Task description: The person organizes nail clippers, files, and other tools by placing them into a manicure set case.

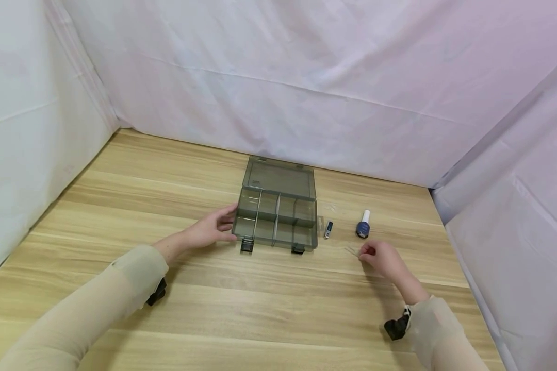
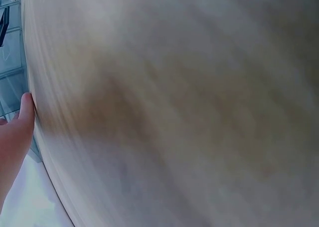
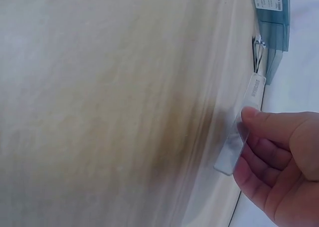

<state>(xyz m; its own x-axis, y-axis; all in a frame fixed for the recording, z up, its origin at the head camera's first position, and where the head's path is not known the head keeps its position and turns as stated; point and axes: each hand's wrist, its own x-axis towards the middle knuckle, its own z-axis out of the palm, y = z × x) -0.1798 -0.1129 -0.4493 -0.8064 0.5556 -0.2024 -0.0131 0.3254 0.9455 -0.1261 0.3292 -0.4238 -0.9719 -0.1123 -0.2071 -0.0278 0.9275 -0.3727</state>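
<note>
Resting against the left end of the smoky compartment box [image 1: 276, 216], the left hand [image 1: 212, 228] lay with its fingers fairly straight, the fingertips touching the box's side wall; the left wrist view showed one finger [image 2: 25, 112] pressed flat to that wall. The box stood open on the wooden table [image 1: 120, 216], its lid tilted back toward the white cloth backdrop [image 1: 306, 77], two black latches at its front edge and dividers splitting its inside into compartments.

The right hand [image 1: 384, 259] hovered low over the table, well to the right of the box, its fingers curled in. In the right wrist view it pinched a thin clear plastic strip [image 3: 238, 133] between thumb and fingers, the strip jutting away from the fingertips toward the box's corner, which showed at the top of that frame. From the head view the strip was only a faint glint [image 1: 351, 251] at the fingertips.

Just beyond that hand lay a small dark blue bottle with a white cap [image 1: 363, 225], and between it and the box a small silver-and-blue item [image 1: 328, 229].
</note>
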